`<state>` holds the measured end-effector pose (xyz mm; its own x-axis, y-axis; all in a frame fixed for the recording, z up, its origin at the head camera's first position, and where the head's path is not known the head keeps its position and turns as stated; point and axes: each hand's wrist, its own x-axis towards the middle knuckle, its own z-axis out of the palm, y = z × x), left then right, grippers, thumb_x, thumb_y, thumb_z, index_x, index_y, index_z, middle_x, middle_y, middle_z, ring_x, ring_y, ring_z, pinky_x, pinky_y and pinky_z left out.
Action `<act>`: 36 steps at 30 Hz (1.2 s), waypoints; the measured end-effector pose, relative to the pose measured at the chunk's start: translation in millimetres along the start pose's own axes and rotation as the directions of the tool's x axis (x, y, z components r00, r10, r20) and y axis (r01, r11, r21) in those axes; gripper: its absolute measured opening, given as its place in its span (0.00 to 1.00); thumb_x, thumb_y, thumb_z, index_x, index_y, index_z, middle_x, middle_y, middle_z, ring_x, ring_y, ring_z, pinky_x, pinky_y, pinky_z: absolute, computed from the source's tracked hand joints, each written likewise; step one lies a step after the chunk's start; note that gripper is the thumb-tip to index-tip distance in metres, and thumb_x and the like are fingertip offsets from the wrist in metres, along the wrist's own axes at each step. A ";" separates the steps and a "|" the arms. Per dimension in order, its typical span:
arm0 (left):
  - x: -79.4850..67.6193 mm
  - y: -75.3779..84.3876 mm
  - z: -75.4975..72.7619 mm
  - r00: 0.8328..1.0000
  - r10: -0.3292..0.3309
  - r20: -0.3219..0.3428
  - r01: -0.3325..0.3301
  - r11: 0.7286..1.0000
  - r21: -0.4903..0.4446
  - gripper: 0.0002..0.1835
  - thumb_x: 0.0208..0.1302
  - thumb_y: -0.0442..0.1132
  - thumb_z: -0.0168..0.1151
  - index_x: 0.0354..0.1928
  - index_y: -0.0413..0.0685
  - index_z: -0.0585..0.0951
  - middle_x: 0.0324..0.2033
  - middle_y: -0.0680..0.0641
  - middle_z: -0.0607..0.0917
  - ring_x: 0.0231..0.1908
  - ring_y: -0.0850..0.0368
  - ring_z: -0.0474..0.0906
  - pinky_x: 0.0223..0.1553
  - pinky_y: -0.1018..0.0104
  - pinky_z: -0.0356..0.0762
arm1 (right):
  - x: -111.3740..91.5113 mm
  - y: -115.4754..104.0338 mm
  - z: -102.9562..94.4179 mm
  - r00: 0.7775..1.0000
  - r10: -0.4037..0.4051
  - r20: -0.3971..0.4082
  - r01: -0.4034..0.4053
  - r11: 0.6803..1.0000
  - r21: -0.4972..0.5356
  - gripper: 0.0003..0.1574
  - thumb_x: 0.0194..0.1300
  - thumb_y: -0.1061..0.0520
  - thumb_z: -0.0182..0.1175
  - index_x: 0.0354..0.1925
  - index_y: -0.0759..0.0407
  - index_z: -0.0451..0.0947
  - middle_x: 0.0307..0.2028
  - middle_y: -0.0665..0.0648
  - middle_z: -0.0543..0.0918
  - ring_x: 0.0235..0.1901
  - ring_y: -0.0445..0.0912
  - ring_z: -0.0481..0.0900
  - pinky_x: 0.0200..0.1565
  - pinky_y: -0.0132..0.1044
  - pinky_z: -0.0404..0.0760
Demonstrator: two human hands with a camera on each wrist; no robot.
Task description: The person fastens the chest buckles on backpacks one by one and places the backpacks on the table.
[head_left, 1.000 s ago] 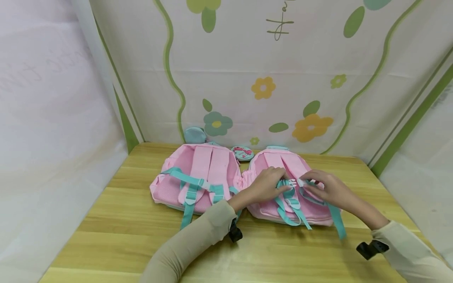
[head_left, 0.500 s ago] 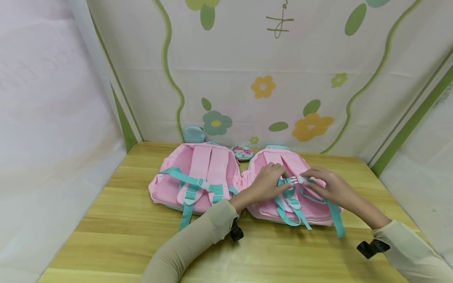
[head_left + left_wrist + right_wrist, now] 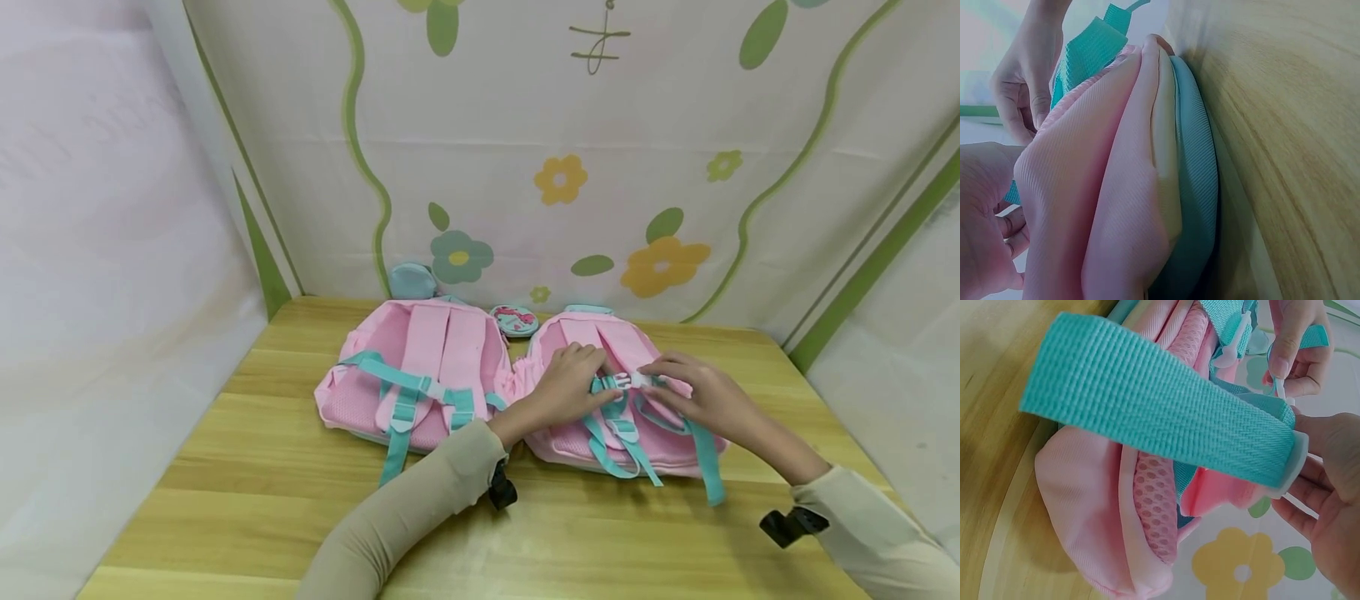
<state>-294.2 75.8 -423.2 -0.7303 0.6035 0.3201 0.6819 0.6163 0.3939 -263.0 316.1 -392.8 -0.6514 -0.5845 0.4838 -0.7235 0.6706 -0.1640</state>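
Note:
A pink backpack (image 3: 562, 442) with teal straps lies back panel up on the right of the table. Over its middle my left hand (image 3: 564, 387) pinches the pronged half (image 3: 622, 381) of a white side-release buckle. My right hand (image 3: 699, 398) pinches the socket half (image 3: 639, 379). The two halves meet end to end; how deep the prongs sit cannot be told. In the right wrist view, a loose teal strap tail (image 3: 1166, 403) hangs from the white buckle end (image 3: 1294, 464) in my right hand. The bag's pink side (image 3: 1085, 156) hides part of my left fingers in the left wrist view.
A second pink backpack (image 3: 356, 408) lies to the left, its teal strap buckled across. Small round pouches, one blue (image 3: 412, 282) and one patterned (image 3: 514, 321), lie behind. A floral cloth (image 3: 495, 183) hangs at the back of the wooden table (image 3: 247, 492).
One second ago the buckle halves were apart, prongs bare. My right hand's half has come left against the left one, and they now touch. The head view has tilted slightly down.

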 end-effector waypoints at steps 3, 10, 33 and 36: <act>0.3 -0.1 -0.2 1.000 -0.006 -0.004 0.006 1.000 0.003 0.16 0.69 0.55 0.66 0.49 0.56 0.79 0.47 0.57 0.82 0.48 0.61 0.72 0.55 0.65 0.67 | -0.1 0.3 -0.2 1.000 -0.002 0.002 0.002 1.000 -0.001 0.25 0.48 0.70 0.77 0.47 0.59 0.87 0.42 0.53 0.88 0.38 0.48 0.87 0.39 0.36 0.85; 0.9 -0.1 0.7 1.000 -0.020 -0.004 0.020 1.000 0.015 0.16 0.68 0.56 0.66 0.49 0.56 0.79 0.47 0.57 0.83 0.48 0.61 0.73 0.59 0.61 0.68 | -0.1 1.8 2.5 1.000 -0.017 0.004 0.017 1.000 0.010 0.24 0.46 0.70 0.78 0.45 0.60 0.88 0.40 0.53 0.88 0.36 0.48 0.87 0.37 0.35 0.85; 0.8 1.4 -0.1 0.999 0.000 0.035 -0.001 0.999 0.046 0.15 0.70 0.54 0.65 0.51 0.57 0.78 0.50 0.55 0.80 0.52 0.58 0.71 0.53 0.65 0.67 | 2.1 0.0 3.3 0.999 -0.014 0.045 0.014 1.000 0.000 0.20 0.48 0.67 0.78 0.42 0.60 0.89 0.38 0.54 0.89 0.36 0.48 0.87 0.35 0.43 0.86; 0.7 1.8 0.5 0.999 0.001 0.038 -0.002 0.999 0.048 0.15 0.70 0.54 0.64 0.51 0.57 0.78 0.50 0.55 0.80 0.53 0.58 0.71 0.54 0.65 0.67 | 1.6 -0.2 3.6 0.999 -0.014 0.052 0.013 1.000 0.006 0.20 0.48 0.68 0.78 0.42 0.61 0.89 0.38 0.53 0.89 0.36 0.48 0.87 0.35 0.43 0.86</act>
<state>-293.4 77.6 -422.7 -0.7278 0.6229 0.2870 0.6849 0.6381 0.3518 -264.7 313.3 -395.1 -0.6525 -0.6167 0.4404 -0.7336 0.6598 -0.1630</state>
